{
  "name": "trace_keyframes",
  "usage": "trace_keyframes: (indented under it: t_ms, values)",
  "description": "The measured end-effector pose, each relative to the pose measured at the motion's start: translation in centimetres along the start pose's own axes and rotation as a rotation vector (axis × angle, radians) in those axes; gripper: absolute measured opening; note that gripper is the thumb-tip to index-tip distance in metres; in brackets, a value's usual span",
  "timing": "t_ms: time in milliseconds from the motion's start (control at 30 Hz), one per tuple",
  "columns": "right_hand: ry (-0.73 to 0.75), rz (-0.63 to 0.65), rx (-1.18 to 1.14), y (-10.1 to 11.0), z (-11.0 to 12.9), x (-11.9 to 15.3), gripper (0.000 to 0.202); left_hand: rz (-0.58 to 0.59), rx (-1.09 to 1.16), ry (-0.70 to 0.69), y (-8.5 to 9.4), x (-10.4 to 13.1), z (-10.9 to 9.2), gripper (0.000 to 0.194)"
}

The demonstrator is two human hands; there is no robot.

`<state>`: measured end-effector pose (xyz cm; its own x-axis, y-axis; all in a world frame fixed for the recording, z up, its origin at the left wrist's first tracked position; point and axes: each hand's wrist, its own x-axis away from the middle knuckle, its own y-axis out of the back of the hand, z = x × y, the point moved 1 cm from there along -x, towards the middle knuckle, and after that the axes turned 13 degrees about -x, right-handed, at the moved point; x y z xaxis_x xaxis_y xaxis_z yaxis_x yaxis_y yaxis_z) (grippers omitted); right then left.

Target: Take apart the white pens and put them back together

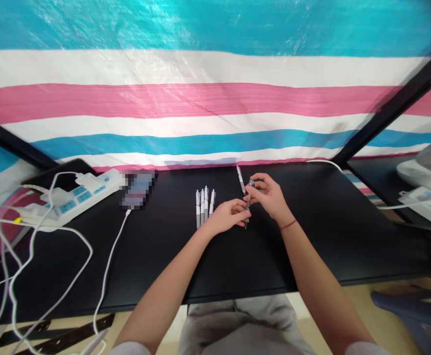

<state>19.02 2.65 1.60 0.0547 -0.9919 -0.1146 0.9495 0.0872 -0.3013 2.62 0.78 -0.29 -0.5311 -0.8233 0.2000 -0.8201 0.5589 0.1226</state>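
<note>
Between my hands, above the black table (156,256), a dark, partly clear pen (248,202) points its tip toward me. My left hand (230,216) pinches its lower part, while my right hand (266,195) grips the upper end with thumb and fingers. Just behind them one white and grey pen (241,180) lies on the table. Several similar pens (202,207) lie side by side left of my left hand, their lower ends partly hidden by it.
At the left are a white power strip (89,197) with tangled white cables and a phone (138,190) on a charging cable (112,261). Another power strip (429,207) is at the far right. A striped sheet (215,98) hangs behind the table.
</note>
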Motion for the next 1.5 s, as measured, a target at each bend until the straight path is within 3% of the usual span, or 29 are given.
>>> trace_keyframes:
  t_ms: [600, 1500]
  values:
    - [-0.031, -0.026, -0.108, -0.4, -0.25, -0.03, 0.049, 0.027, -0.072, -0.017, 1.04, 0.18, -0.17, 0.032]
    - [0.014, -0.026, -0.082, -0.33, -0.7, -0.02, 0.049, 0.026, -0.067, -0.026, 0.9, 0.34, -0.42, 0.032]
